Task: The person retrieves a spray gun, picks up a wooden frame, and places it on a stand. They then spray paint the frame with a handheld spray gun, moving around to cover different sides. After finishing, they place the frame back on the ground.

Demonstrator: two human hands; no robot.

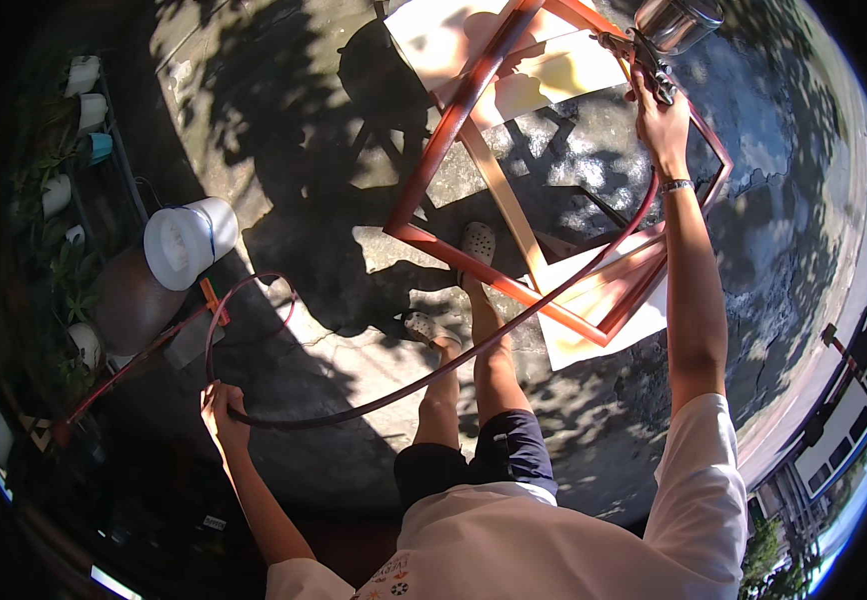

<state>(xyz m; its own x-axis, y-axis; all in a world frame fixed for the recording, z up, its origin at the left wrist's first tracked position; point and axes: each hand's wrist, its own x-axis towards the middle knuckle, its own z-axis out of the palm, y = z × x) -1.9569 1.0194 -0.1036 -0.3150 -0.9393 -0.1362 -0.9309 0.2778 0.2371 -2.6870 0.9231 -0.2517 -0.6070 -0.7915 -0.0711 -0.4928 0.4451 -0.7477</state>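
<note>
My right hand [662,118] is closed round the handle of a spray gun [644,62] that carries a shiny metal cup [680,22]. It is over the far right side of a reddish-brown wooden frame [451,122], which is raised off the ground in front of me. A dark red hose [474,350] runs from near the gun in a long sag across my legs. At the left, my left hand [224,408] is closed on this hose, which loops on past it toward the ground. The gun's nozzle is hard to make out.
Under the frame are a light wooden bar [502,195] and pale, paint-stained sheets [564,75]. White buckets [189,243] stand at the left beside a large brown rounded pot [132,308] and several potted plants [86,118]. The concrete floor [284,190] is dappled with shade.
</note>
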